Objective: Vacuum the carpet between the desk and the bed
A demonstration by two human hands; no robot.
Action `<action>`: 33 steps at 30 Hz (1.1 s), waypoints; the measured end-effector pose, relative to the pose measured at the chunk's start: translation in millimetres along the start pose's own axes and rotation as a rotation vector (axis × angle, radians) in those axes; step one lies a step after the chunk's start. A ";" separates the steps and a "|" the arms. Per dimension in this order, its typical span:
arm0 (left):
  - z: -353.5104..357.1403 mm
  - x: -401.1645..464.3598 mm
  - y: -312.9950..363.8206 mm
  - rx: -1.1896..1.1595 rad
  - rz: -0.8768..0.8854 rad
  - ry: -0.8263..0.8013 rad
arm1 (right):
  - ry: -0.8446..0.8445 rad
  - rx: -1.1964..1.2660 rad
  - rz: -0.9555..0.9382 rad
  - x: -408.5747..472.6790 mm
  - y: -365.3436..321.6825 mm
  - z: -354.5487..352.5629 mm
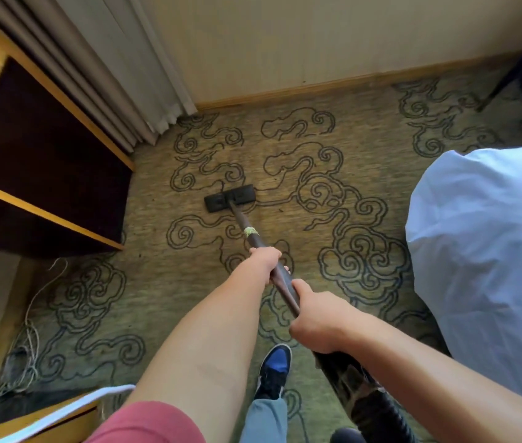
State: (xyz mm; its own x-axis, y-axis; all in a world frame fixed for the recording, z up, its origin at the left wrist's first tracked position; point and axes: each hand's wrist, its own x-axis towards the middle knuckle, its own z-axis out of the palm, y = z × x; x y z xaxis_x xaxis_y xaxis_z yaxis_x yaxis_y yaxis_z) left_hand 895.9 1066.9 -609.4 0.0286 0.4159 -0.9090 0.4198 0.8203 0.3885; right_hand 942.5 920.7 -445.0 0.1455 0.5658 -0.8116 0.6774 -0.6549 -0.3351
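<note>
The wand (266,257) is gripped by both hands, left (266,262) ahead of right (314,318); its head (230,198) lies on the carpet (285,174) toward 12 o'clock. Stiff and light, it is probably best held mid-shaft.

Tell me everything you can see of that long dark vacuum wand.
The long dark vacuum wand is a slim, brownish-black tube slanting down to a flat black rectangular floor head lying on the patterned carpet. A pale tape band wraps it partway. The left hand grips it higher, the right hand nearer the ribbed hose.
</note>
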 end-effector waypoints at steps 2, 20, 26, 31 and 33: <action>10.4 -15.5 -30.1 -0.008 -0.012 -0.008 | -0.006 -0.008 0.003 -22.9 19.5 19.1; 47.9 -150.7 -208.6 0.028 -0.060 -0.019 | 0.004 -0.049 0.022 -178.5 103.8 136.4; 18.8 -185.6 -264.2 0.130 -0.035 -0.013 | -0.010 -0.081 0.066 -220.1 90.5 193.6; -8.8 -202.6 -299.2 0.065 -0.041 -0.032 | 0.021 -0.171 0.069 -240.2 65.5 236.8; -15.0 -209.7 -311.3 0.049 -0.032 -0.038 | 0.017 -0.194 0.080 -248.1 63.9 251.4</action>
State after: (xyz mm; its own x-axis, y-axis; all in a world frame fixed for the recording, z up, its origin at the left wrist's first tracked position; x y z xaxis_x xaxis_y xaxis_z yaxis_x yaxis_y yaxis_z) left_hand 745.5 730.3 -537.4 0.0483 0.3743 -0.9260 0.4651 0.8121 0.3525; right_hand 768.4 612.5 -385.4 0.2155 0.5255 -0.8231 0.7889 -0.5904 -0.1704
